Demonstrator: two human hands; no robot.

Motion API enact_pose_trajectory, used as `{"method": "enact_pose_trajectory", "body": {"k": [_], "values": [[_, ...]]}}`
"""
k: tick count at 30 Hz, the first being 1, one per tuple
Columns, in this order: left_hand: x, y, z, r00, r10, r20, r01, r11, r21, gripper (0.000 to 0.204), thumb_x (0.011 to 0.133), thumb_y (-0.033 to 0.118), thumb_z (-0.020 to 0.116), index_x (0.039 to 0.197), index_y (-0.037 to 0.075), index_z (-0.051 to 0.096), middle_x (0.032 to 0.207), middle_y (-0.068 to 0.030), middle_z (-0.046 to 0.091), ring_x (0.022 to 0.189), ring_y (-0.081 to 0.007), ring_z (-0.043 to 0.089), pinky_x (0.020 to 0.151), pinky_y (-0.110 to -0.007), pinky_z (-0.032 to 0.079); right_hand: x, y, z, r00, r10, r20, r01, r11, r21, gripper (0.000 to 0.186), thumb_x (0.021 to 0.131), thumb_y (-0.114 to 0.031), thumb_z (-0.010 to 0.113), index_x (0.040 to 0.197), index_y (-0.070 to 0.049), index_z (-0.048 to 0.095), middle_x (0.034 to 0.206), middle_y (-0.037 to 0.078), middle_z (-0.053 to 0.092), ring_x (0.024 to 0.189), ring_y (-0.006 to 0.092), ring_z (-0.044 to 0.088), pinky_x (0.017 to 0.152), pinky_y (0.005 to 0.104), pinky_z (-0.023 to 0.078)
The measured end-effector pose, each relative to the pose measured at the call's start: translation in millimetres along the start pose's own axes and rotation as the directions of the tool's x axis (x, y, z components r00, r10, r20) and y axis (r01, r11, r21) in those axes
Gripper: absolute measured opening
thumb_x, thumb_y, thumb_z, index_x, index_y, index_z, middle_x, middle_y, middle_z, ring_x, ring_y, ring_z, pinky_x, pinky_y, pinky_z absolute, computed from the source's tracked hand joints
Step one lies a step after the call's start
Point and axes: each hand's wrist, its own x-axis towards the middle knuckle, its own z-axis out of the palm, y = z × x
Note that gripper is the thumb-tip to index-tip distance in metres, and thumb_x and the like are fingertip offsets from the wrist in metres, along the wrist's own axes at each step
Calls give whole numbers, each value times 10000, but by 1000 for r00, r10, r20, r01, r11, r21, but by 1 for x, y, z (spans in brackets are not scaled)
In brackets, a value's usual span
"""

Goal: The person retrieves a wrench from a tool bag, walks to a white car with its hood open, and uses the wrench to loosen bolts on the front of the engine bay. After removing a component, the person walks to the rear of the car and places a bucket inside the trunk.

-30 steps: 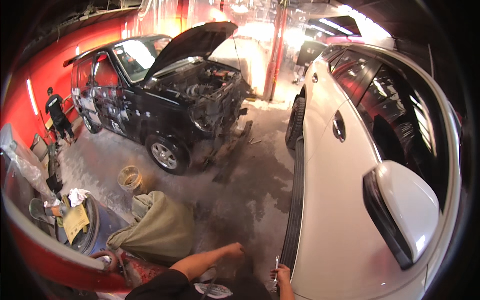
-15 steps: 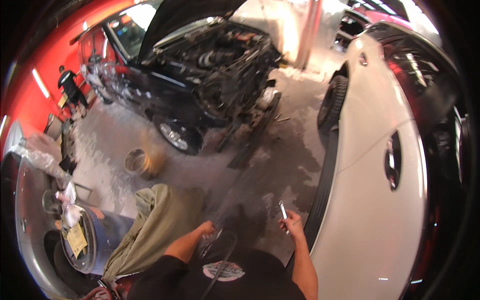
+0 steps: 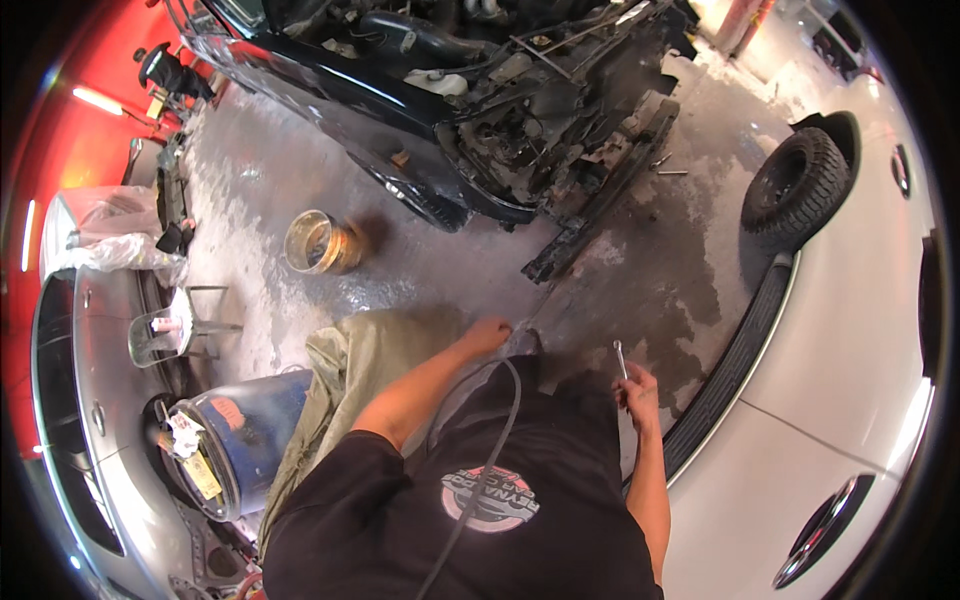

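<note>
The right hand [image 3: 640,395] clasps a wrench [image 3: 619,358] above the floor [image 3: 690,265]; left hand [image 3: 488,335] curled, can't tell what's inside! Yellowish bucket [image 3: 347,248], interior unclear; blue drum [image 3: 265,425], yellow paper [image 3: 203,476] on top.

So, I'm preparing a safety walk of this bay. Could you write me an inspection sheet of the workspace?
Surface: floor mottled with light and dark patches.
Job's things: silver wrench, gripped, one end projecting.
Clutter: yellowish bucket; olive cloth beside blue drum.
Hands: right hand closed on the wrench; left hand curled, whether holding anything can't be told.
Cables: one grey cable looping across the dark shirt.
Surroundings: black car with exposed front ahead; pale car right; another person upper left.
</note>
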Motion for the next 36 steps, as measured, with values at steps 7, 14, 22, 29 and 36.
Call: {"method": "enact_pose_trajectory", "body": {"k": [7, 14, 22, 29, 36], "values": [[62, 87, -95, 927, -165, -337, 57, 949, -309, 253, 884, 183, 545, 1012, 6, 674, 915, -199, 679, 869, -350, 658, 776, -382, 505, 133, -101, 23, 951, -225, 214, 285, 907, -311, 374, 795, -22, 528, 1151, 31, 629, 750, 61, 641, 610, 105, 548, 571, 239, 428], [119, 125, -124, 792, -327, -516, 180, 932, -315, 191, 880, 110, 579, 990, -17, 670, 925, -195, 676, 850, -325, 665, 753, -359, 506, 278, -187, 25, 818, -382, 430, 566, 664, -488, 350, 795, -9, 542, 1130, 2, 644, 833, 174, 672, 784, 272, 655, 744, 332, 493], [162, 158, -139, 689, -356, -632, 172, 926, -335, 189, 868, 16, 533, 1015, -15, 648, 1014, -199, 642, 916, -373, 618, 766, -380, 497, 379, -291, 65, 531, -372, 761, 846, 178, -503, 328, 749, -3, 587, 1048, -89, 690, 960, 172, 654, 917, 363, 610, 799, 412, 497], [191, 126, -173, 665, -369, -649, 193, 925, -328, 205, 853, -4, 527, 1027, -18, 636, 957, -204, 650, 890, -375, 623, 748, -395, 494, 409, -301, 159, 276, -327, 904, 910, -213, -355, 196, 781, -127, 574, 927, -111, 704, 977, 112, 639, 959, 315, 599, 928, 420, 442], [173, 94, -202, 715, -340, -610, 80, 907, -412, 179, 858, 0, 531, 1001, 8, 637, 904, -184, 645, 841, -380, 621, 724, -421, 493, 414, -297, 215, 270, -133, 954, 902, -312, -298, 131, 797, -156, 547, 766, -124, 671, 900, 86, 651, 954, 289, 604, 983, 433, 391]]}}
